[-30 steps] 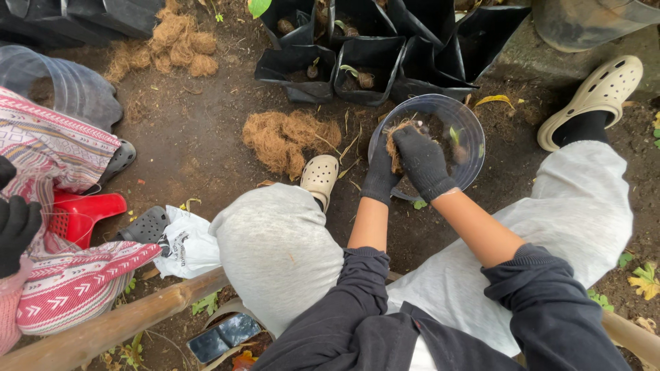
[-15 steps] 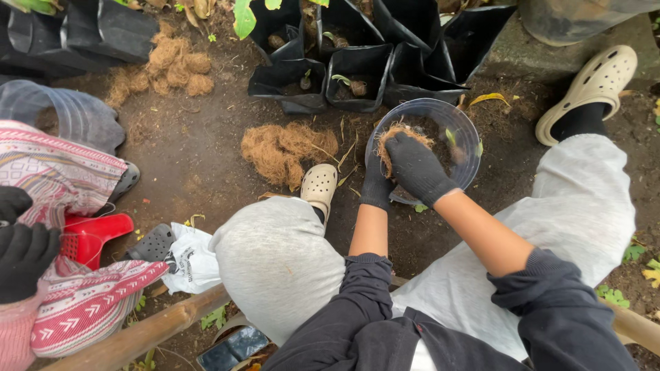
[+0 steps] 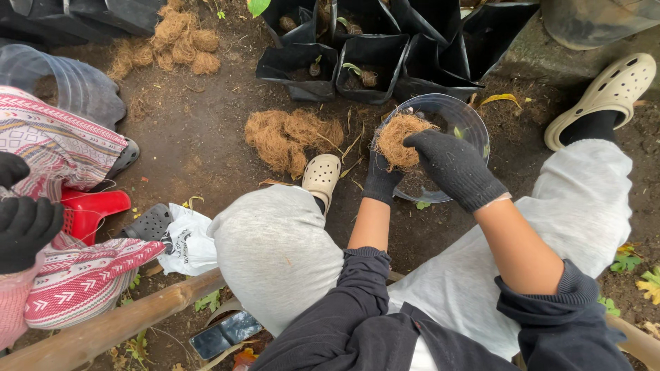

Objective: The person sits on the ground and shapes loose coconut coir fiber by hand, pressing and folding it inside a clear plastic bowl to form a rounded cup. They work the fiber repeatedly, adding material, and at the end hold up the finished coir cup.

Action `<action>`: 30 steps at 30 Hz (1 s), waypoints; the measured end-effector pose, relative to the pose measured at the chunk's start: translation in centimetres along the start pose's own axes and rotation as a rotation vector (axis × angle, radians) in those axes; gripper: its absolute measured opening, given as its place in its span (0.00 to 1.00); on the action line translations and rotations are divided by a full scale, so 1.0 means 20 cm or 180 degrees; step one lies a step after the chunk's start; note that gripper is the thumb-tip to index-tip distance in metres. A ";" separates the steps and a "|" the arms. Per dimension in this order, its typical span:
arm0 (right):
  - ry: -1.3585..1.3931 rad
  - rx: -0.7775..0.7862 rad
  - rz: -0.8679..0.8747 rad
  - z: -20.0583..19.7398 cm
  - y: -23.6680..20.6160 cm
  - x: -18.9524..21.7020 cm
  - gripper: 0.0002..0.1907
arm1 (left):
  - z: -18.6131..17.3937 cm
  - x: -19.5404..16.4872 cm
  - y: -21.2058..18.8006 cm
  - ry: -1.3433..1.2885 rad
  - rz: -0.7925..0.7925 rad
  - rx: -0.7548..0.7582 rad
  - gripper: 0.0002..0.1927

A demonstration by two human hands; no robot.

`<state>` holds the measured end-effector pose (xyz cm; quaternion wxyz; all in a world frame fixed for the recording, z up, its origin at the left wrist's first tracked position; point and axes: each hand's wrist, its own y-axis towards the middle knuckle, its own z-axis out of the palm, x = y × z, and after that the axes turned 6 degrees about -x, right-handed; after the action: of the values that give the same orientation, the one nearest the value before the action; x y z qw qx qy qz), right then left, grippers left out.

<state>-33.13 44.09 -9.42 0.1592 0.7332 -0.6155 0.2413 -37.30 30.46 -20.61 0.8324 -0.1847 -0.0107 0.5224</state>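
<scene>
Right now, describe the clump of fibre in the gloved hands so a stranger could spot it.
Find the row of black grow bags at the top, then the clear plastic bowl just below them. The clump of brown fibre sits over that bowl, held between the left hand and right hand; the other fibre piles lie loose on the soil.

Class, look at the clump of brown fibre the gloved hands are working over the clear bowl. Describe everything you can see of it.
The clump of brown fibre is a loose, shaggy wad of tan, coir-like strands, roughly rounded, with wisps sticking out at its edges. It sits above the clear bowl, inside its rim as seen from the head camera. The left hand, in a black glove, supports it from below; the gloved right hand covers its right side, fingers curled onto it. Whether it touches the bowl cannot be told.
</scene>
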 end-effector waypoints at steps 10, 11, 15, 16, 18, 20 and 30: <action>-0.0711 0.0143 -0.0288 0.18 0.07 0.01 0.22 | -0.02 -0.01 -0.04 0.6337 0.1758 0.0475 0.29; -0.0767 0.0093 -0.0267 0.18 0.08 0.02 0.23 | -0.02 -0.02 -0.04 0.6347 0.1742 0.0451 0.29; -0.0396 0.0074 -0.0208 0.11 0.06 0.03 0.21 | -0.02 -0.02 -0.05 0.4068 0.0764 0.0107 0.30; -0.0363 0.0041 -0.0063 0.08 0.06 0.02 0.21 | -0.02 -0.02 -0.05 0.3985 0.0720 0.0089 0.31; -0.0363 -0.0130 0.0057 0.04 0.03 0.00 0.20 | -0.02 -0.02 -0.04 0.3792 0.0634 0.0040 0.32; -0.0401 -0.0415 -0.0014 0.02 0.01 -0.01 0.17 | -0.01 -0.02 -0.04 0.2913 0.0606 0.0025 0.32; -0.0806 -0.0296 -0.0331 0.23 0.02 0.07 0.16 | -0.05 0.02 0.00 0.1145 0.0443 0.0029 0.24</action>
<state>-32.69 40.41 -12.56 0.1263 0.7805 -0.6024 0.1095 -36.82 30.52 -21.56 0.7835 -0.2717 0.1533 0.5373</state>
